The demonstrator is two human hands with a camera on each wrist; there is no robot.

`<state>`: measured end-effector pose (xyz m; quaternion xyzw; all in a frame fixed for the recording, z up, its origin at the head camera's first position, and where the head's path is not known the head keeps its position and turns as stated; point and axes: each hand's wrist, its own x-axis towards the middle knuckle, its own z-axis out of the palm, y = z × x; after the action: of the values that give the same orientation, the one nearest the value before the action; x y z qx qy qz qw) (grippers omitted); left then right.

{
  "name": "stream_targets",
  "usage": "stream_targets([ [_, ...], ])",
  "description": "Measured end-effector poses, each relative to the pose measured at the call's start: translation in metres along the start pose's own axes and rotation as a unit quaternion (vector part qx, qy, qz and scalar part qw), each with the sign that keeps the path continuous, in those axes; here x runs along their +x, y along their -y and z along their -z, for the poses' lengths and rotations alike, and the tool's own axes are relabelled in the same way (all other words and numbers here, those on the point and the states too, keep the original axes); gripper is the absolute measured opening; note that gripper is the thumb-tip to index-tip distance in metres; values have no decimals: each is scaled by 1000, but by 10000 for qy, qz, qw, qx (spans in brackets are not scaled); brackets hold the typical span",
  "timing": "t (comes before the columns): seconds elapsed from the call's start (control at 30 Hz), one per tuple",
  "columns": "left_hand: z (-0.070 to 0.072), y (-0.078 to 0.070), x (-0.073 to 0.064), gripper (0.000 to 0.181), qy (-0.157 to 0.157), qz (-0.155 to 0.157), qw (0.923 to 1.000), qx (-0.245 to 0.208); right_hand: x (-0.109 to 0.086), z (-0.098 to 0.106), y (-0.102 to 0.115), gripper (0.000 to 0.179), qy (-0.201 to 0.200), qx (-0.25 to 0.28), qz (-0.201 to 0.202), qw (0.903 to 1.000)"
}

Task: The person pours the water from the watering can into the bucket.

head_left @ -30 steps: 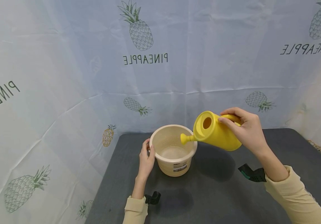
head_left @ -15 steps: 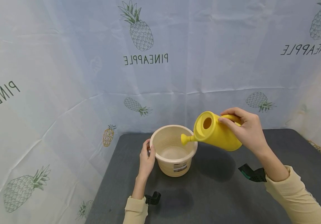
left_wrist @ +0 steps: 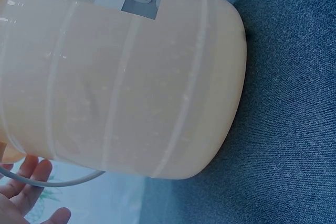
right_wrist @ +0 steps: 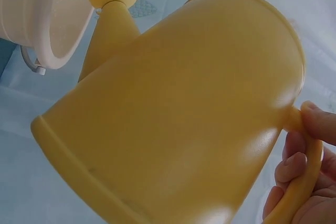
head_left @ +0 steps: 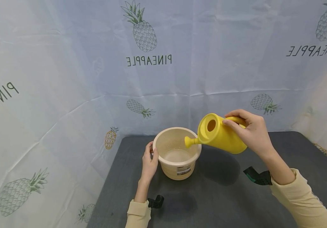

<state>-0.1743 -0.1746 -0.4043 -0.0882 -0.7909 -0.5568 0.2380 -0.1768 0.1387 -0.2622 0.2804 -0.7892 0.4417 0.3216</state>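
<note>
A cream plastic bucket (head_left: pixel 177 172) stands on the dark table, with a printed label on its side. My left hand (head_left: pixel 149 163) grips its left rim, thumb in front and fingers further back. In the left wrist view, the bucket's side (left_wrist: pixel 121 87) fills much of the picture, and a thin grey bail handle (left_wrist: pixel 63 183) passes by the fingers. With my right hand (head_left: pixel 248 129) I hold a yellow watering can (head_left: pixel 223 136) by its handle. The can is tipped left, its sprinkler head (head_left: pixel 190 142) over the bucket's right rim. Drops speckle the bucket's inner wall.
White cloth (head_left: pixel 163 79) printed with pineapples hangs behind and at both sides of the dark grey table (head_left: pixel 209 202). Black straps with mounts (head_left: pixel 257 176) sit at both wrists, beside the rolled cream sleeves.
Both hands, the watering can and the bucket stay almost where they were. The cloth at the left has shifted slightly.
</note>
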Motion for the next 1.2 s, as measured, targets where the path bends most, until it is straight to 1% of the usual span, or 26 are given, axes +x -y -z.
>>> stream_targets([
  [0.5, 0, 1, 0, 39, 19, 15, 10000, -13, 0, 0, -1, 12, 33, -112, -14, 9999],
  [0.73, 0, 1, 0, 39, 40, -24, 10000, -38, 0, 0, -1, 12, 19, -190, 9, 9998],
  [1.0, 0, 1, 0, 39, 21, -13, 10000, -35, 1, 0, 0, 12, 28, -182, 1, 9998],
  [1.2, 0, 2, 0, 39, 26, -7, 10000, -52, 1, 1, 3, 15, 5, -187, -76, 9998],
])
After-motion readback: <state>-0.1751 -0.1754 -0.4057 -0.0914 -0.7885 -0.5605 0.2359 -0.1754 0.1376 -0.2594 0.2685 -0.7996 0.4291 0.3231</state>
